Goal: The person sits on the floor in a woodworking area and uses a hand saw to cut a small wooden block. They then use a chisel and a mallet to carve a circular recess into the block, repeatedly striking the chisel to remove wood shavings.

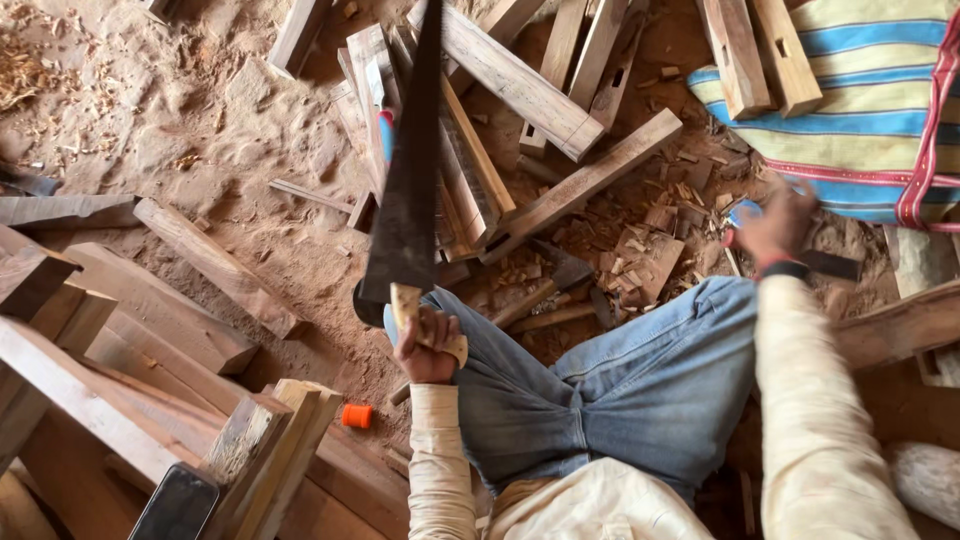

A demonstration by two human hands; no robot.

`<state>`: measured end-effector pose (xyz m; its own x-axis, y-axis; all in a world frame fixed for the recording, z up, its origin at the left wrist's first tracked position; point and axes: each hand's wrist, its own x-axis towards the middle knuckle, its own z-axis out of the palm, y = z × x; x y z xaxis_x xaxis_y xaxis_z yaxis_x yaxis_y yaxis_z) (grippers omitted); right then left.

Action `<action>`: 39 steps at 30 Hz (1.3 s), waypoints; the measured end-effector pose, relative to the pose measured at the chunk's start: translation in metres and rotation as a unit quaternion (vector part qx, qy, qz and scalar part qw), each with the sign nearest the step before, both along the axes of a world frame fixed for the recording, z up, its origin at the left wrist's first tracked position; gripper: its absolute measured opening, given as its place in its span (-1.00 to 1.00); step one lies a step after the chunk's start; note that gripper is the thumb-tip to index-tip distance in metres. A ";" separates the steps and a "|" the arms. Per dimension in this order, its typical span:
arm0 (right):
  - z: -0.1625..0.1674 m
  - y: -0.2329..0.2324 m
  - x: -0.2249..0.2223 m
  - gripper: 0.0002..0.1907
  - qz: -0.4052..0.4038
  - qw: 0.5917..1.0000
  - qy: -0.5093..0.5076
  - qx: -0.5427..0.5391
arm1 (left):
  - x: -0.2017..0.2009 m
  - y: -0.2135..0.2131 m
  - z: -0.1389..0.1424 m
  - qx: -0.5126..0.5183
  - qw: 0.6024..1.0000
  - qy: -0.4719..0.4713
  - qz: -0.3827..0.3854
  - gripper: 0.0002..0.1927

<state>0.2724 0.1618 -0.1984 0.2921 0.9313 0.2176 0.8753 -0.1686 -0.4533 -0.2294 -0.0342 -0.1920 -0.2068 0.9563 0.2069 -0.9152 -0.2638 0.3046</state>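
My left hand [425, 352] grips the pale wooden handle of a handsaw [408, 190], whose dark blade points away from me over a pile of wood offcuts. My right hand [772, 228] is stretched out to the right, blurred, with its fingers closed around a small blue and red object that I cannot make out, just below a striped cloth bag [860, 110]. A dark flat tool [830, 264] lies beside that hand. I sit cross-legged in blue jeans [620, 380] on sandy ground.
Planks and beams [150, 340] are stacked at the left, with a dark phone [176, 505] resting on them. Mortised wood pieces [520, 90] and chips [650, 240] litter the ground ahead. A hammer-like tool [555, 280] lies by my knee. A small orange cap [356, 415] sits near the planks.
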 end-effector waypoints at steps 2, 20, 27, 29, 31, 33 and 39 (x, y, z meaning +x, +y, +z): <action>-0.007 0.025 -0.039 -0.42 0.162 0.981 -0.045 0.102 | 0.004 0.005 -0.003 -0.037 0.999 0.033 0.004 -0.75; -0.048 0.002 -0.368 -0.19 0.200 0.954 0.113 -0.194 | 0.004 0.011 -0.004 -0.076 0.997 0.030 -0.004 -0.68; -0.064 0.000 -0.342 -0.31 0.274 0.941 0.096 -0.176 | 0.006 0.013 0.004 -0.090 0.995 0.045 0.003 -0.65; -0.068 -0.004 -0.319 -0.40 0.324 0.933 0.093 -0.126 | 0.007 0.013 0.001 -0.088 0.995 0.050 0.002 -0.67; -0.071 -0.009 -0.286 -0.52 0.354 0.930 0.057 -0.080 | 0.007 0.013 -0.005 -0.092 0.994 0.051 -0.003 -0.66; -0.069 -0.022 -0.251 -0.63 0.346 0.935 0.067 -0.043 | 0.006 0.014 -0.012 -0.105 0.993 0.054 -0.003 -0.62; -0.055 -0.063 -0.204 -0.69 0.207 0.958 0.176 -0.094 | 0.002 0.024 -0.019 -0.221 0.974 0.046 0.000 -0.61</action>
